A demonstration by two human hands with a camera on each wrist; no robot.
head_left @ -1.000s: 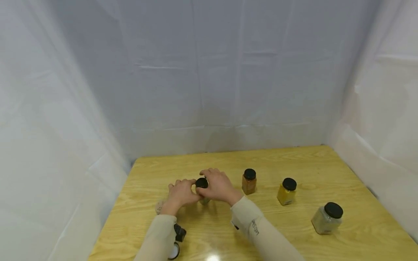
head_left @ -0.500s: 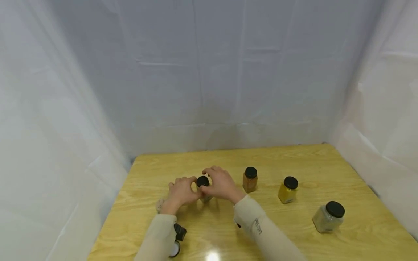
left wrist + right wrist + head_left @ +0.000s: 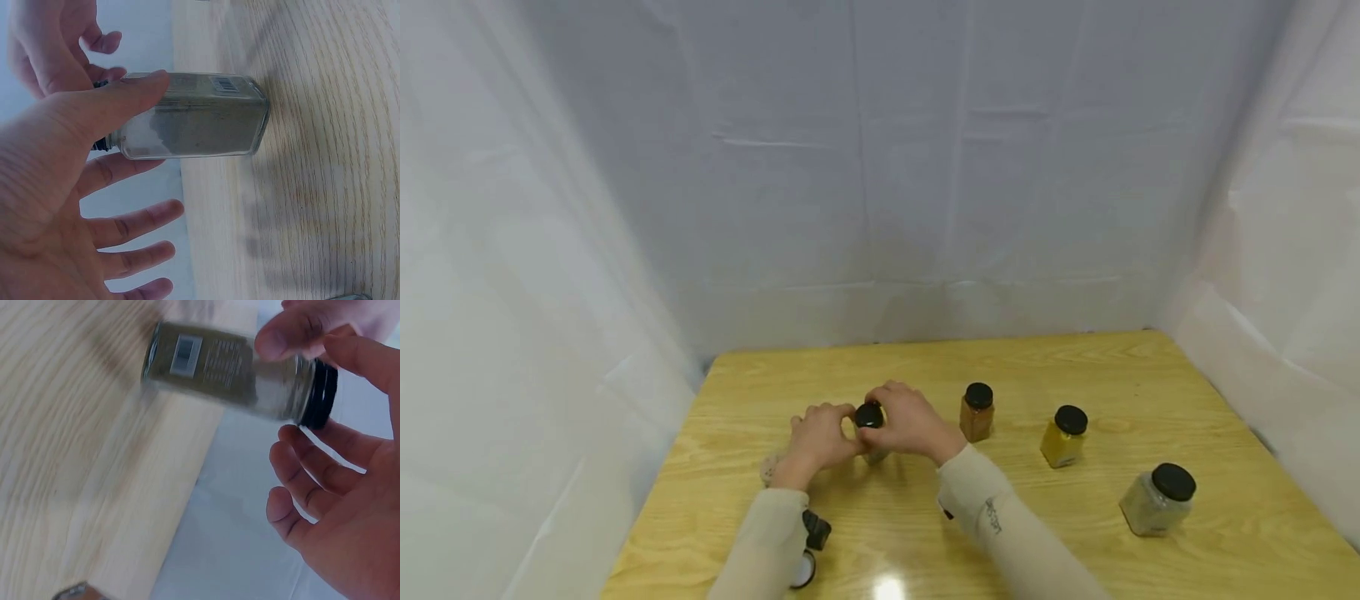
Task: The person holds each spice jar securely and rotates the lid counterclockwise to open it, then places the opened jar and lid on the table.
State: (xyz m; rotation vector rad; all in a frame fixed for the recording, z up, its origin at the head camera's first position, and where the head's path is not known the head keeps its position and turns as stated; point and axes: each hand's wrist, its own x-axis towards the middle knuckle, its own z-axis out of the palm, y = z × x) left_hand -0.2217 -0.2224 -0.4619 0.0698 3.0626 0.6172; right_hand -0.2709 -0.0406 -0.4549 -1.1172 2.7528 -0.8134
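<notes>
Upright on the table stands a glass spice jar (image 3: 206,119) of greyish-green powder with a black lid (image 3: 869,415). My left hand (image 3: 820,437) pinches the jar near its shoulder between thumb and index finger, the other fingers spread. My right hand (image 3: 910,423) holds the lid between thumb and curled fingers. In the right wrist view, a barcode label shows on the jar (image 3: 200,362), and the lid (image 3: 320,397) sits on its neck.
To the right stand lidded jars of reddish-brown (image 3: 977,419), yellow (image 3: 1062,443) and pale grey-green contents (image 3: 1152,504). A speckled beige object (image 3: 769,468) is partly hidden by my left wrist. A white disc with a black rim (image 3: 803,570) lies beside the left sleeve.
My right fingers loosened and spread off the lid half a second ago, and are now closed round it again. The left hand keeps its pinch; the jar stays in place.
</notes>
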